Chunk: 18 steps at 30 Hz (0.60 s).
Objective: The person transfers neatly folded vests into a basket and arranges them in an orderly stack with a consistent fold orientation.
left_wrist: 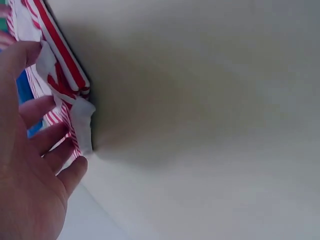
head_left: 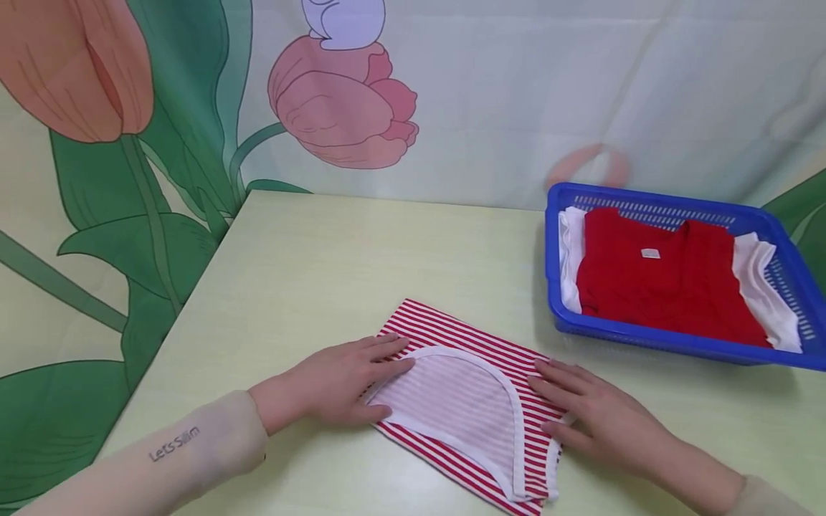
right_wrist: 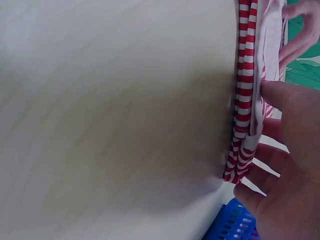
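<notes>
A folded garment [head_left: 452, 394] with red and white stripes and white binding lies on the table, its pale inner side showing within a curved white edge. My left hand [head_left: 351, 380] rests on its left side, fingers spread and nearly straight, the thumb near the lower edge. On the opposite side my right hand [head_left: 600, 416] touches the right edge with extended fingertips. In the left wrist view, the fingers [left_wrist: 45, 137] lie along the layered edge of the cloth. The right wrist view shows the fingers [right_wrist: 272, 157] against the folded striped layers.
A blue plastic basket [head_left: 677, 337] stands at the right back of the table [head_left: 310, 265]. Inside it lie folded red clothes [head_left: 652, 287] and white clothes [head_left: 758, 272]. Behind hangs a backdrop [head_left: 484, 93] printed with large flowers.
</notes>
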Tool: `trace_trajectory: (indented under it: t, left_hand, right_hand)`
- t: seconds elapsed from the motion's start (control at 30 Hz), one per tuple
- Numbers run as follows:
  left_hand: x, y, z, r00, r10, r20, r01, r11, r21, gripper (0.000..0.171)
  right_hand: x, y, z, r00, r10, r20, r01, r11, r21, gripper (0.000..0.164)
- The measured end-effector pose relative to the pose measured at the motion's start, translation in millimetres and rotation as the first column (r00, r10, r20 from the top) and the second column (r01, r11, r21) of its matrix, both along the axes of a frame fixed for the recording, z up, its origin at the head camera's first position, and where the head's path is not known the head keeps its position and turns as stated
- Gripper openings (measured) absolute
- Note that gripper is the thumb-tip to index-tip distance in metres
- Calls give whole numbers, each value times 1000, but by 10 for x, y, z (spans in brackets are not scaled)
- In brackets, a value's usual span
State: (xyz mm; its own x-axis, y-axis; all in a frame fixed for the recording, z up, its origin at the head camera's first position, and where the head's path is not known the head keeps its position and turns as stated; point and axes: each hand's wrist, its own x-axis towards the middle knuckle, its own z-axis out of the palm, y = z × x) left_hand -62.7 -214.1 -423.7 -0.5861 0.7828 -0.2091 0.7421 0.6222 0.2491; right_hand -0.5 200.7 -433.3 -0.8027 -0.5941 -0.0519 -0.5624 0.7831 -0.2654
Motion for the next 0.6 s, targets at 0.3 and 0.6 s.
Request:
trace_trajectory:
  t: [0.3, 0.6]
  left_hand:
    - [-367, -1, 95, 996, -74, -53, 67, 990, -121, 69]
    - [-430, -21, 137, 995, -56, -78, 48, 994, -99, 66]
  right_hand:
    - [86, -134, 21, 992, -66, 110, 60, 997, 53, 69]
    - [99, -170, 19, 1000, -1, -1, 1, 999, 54, 66]
